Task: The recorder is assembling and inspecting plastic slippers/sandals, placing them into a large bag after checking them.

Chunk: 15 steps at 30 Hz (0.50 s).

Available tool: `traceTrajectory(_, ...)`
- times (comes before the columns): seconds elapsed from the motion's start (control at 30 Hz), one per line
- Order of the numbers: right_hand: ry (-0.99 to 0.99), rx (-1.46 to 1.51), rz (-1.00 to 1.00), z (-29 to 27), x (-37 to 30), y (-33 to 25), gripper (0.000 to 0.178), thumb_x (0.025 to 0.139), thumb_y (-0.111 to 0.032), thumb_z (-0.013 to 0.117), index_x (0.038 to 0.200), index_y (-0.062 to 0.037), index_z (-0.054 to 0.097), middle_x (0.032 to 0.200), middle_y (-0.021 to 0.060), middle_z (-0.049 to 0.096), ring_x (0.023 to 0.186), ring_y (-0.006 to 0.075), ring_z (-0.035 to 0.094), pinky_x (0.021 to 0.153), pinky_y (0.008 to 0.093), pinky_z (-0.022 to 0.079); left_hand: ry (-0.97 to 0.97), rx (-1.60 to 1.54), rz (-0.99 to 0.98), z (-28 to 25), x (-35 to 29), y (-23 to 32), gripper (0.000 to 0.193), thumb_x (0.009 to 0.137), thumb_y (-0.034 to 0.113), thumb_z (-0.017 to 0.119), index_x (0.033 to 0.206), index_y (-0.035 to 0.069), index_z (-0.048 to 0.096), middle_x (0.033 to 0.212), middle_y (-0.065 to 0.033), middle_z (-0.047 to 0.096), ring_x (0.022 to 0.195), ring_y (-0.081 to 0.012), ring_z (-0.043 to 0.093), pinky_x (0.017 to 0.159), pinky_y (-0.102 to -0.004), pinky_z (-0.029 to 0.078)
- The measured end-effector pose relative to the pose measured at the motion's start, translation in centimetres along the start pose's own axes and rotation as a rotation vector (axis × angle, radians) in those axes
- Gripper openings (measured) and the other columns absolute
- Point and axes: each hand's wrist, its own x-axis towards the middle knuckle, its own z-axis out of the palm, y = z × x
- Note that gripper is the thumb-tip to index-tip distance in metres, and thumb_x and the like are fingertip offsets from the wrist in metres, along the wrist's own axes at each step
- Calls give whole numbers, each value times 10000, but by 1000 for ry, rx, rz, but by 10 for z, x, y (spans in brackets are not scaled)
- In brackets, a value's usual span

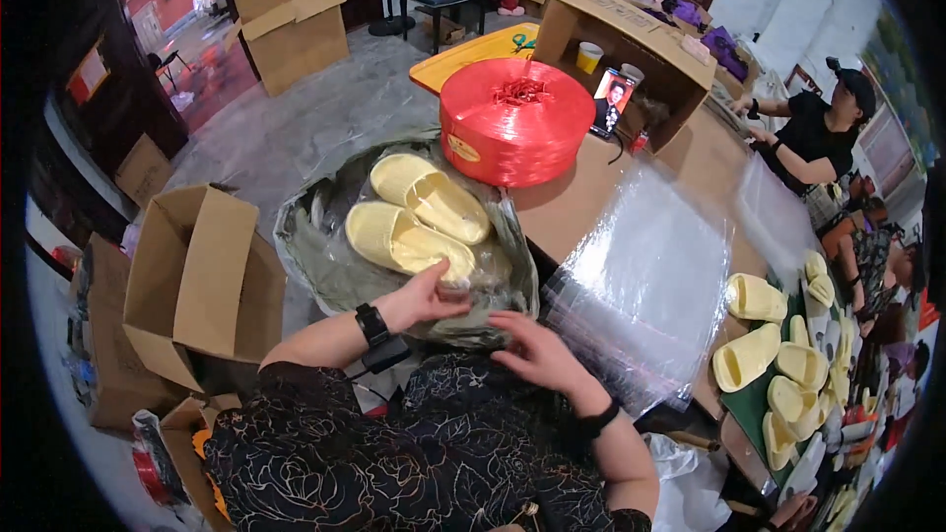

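A pair of pale yellow slippers (399,236) lies side by side, toes away from me, in a large grey-green sack (310,271). Shiny clear plastic shows around their heels; whether it wraps them I cannot tell. My left hand (424,300) is at the heel of the nearer slipper, thumb raised and fingers stretched out; contact is unclear. To its right, over the sack's near rim, my right hand (537,350) has its fingers apart and holds nothing. A stack of clear plastic bags (645,281) lies on the table right of the sack.
A big roll of red plastic twine (512,123) stands beyond the sack. Behind it are a phone (612,103) and an open carton (631,30). More yellow slippers (747,358) crowd the right, where co-workers (833,128) are busy. Open cardboard boxes (212,276) stand left.
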Motion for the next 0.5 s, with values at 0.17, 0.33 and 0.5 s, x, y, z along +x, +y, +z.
traceTrajectory(0.17,-271,-410,63,32,13,46,426,824,-265,700,1194,-79,602,1197,157,584,972,382,627,840,444,527,-117,452,-408,-31,-31,32,952,806,745,560,1462,77,387,1366,-236,494,1307,-378,434,1072,-475,369)
traceTrajectory(0.33,-227,-199,-113,-5,14,-3,242,847,-190,653,1045,-51,646,980,134,591,886,337,625,752,412,513,-166,2379,421,11,-131,41,757,749,518,718,1342,81,541,1275,-198,584,1196,-346,548,983,-425,449)
traceTrajectory(0.5,-177,-168,-125,-5,8,-31,191,843,-154,654,1010,-61,641,985,109,585,828,313,628,709,398,517,114,2411,-38,66,-195,86,371,778,303,719,1091,113,667,872,-182,680,841,-398,643,712,-447,517)
